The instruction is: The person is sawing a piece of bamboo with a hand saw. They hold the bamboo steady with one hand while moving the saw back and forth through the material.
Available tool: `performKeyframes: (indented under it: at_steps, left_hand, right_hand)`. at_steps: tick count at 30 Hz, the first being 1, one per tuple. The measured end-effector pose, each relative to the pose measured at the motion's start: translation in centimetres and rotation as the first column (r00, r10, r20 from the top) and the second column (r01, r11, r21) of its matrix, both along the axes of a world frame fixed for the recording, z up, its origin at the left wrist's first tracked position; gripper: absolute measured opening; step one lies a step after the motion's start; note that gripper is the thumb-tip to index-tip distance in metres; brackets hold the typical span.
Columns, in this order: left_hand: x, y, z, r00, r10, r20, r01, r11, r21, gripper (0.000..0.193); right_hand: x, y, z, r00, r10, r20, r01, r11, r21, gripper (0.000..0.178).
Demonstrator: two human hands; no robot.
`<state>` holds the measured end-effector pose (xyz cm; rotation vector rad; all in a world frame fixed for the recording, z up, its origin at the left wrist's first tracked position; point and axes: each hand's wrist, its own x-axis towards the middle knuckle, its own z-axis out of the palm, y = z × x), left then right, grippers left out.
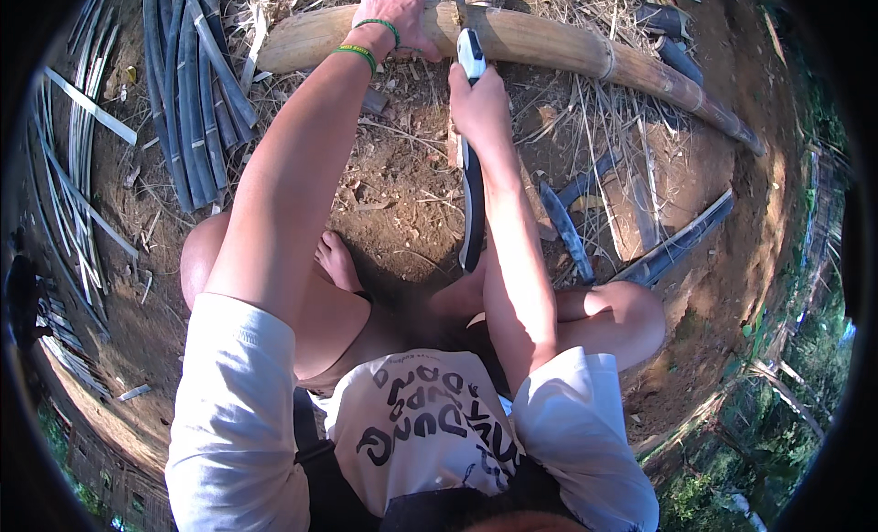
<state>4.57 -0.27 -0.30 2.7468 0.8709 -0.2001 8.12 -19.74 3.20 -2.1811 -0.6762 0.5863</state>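
A thick bamboo pole (549,42) is laid on the bare earth ground (402,193) at the 12 o'clock side of the picture. Its long axis is stretched from about 10 o'clock to 3 o'clock, across the direction of both arms. The left hand (398,20) is pressed on top of the pole, with the fingers spread over it, and two green bracelets (366,40) are worn at the wrist. The right hand (477,100) is clenched around a black and white handle (471,166), which is held upright just below the pole; the tool's working end is hidden near the pole, so its kind cannot be told for sure. The left hand is the nearer one to the pole, which it is touching.

Dark split bamboo strips (192,93) are piled at 10 o'clock, and more strips (658,257) are seen at 3 o'clock. Dry straw is scattered around. The place is outdoors, with green plants at 4 o'clock.
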Motion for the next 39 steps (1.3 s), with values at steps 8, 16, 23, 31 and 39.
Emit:
performKeyframes:
  at_steps: [8, 16, 23, 31, 39]
  left_hand:
    - [-1.8, 1.4, 1.5, 0.999, 0.052, -0.011, -0.052, 0.998, 0.019, 0.119]
    - [-2.5, 1.2, 0.7, 0.997, 0.056, -0.059, -0.057, 0.998, -0.021, 0.120]
    - [-0.9, 1.1, 1.5, 0.998, 0.066, -0.024, -0.066, 0.998, -0.007, 0.118]
    - [-2.1, 2.2, 0.8, 0.996, 0.072, -0.052, -0.074, 0.997, -0.031, 0.114]
    - [0.3, 2.2, 0.5, 0.998, 0.023, -0.050, -0.029, 0.993, -0.115, 0.132]
  right_hand:
    - [-6.3, -6.8, 3.7, 0.981, -0.061, -0.182, 0.027, 0.983, -0.184, 0.035]
    - [-6.1, -6.3, 1.0, 0.972, -0.060, -0.225, 0.036, 0.993, -0.108, 0.037]
    - [-4.1, -4.1, -0.9, 0.999, -0.042, 0.027, 0.042, 0.999, -0.004, 0.035]
    - [-8.3, -9.7, 1.9, 0.986, -0.063, -0.154, 0.046, 0.993, -0.107, 0.037]
    - [-0.7, -0.2, -1.6, 0.995, 0.007, 0.096, -0.011, 0.999, 0.041, 0.031]
